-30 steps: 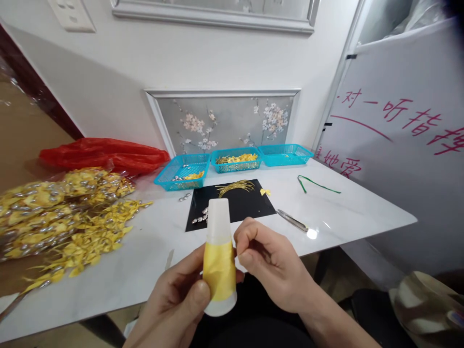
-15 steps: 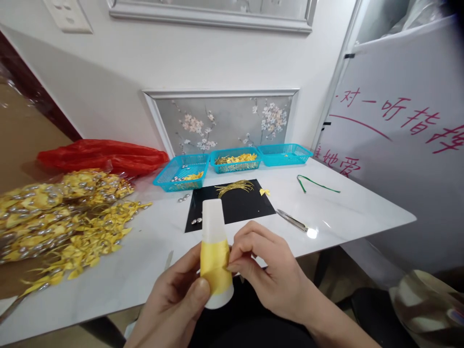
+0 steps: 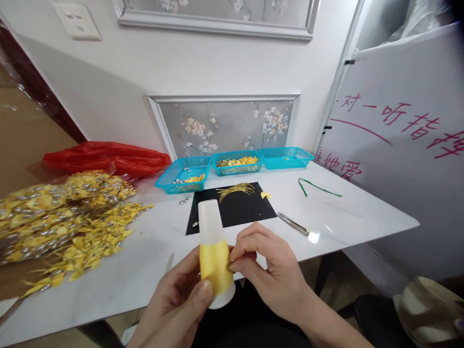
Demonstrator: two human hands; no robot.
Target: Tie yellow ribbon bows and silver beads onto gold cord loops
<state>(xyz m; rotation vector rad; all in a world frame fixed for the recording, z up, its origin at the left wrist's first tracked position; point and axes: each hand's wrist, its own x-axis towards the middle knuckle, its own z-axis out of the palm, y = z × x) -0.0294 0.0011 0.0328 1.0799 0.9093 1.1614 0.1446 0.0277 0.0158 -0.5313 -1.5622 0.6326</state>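
Note:
My left hand [image 3: 184, 295] is wrapped round a white tapered cone spool [image 3: 210, 220] with a band of smooth yellow thread [image 3: 213, 266] wound about its lower half. The cone stands nearly upright, narrow end up, in front of the table edge. At its right side my right hand [image 3: 268, 270] is closed in a pinch against the yellow winding. What lies between those fingertips is too small to make out. Beyond the cone, a black mat [image 3: 242, 210] carries a bundle of gold wires [image 3: 235, 191]. A yellow bow [image 3: 266, 195] rests at the mat's right edge.
Three blue baskets [image 3: 235, 170] line the wall, holding yellow and silver pieces. Yellow sprays with silver beads [image 3: 68, 217] cover the table's left side beside a red bag [image 3: 105, 159]. Scissors [image 3: 293, 224] and a green strand [image 3: 319, 186] lie on the right.
The cone's top has tipped slightly left, and it covers more of the silver beads on the mat. Both hands keep nearly the same hold. The whole view has shifted slightly.

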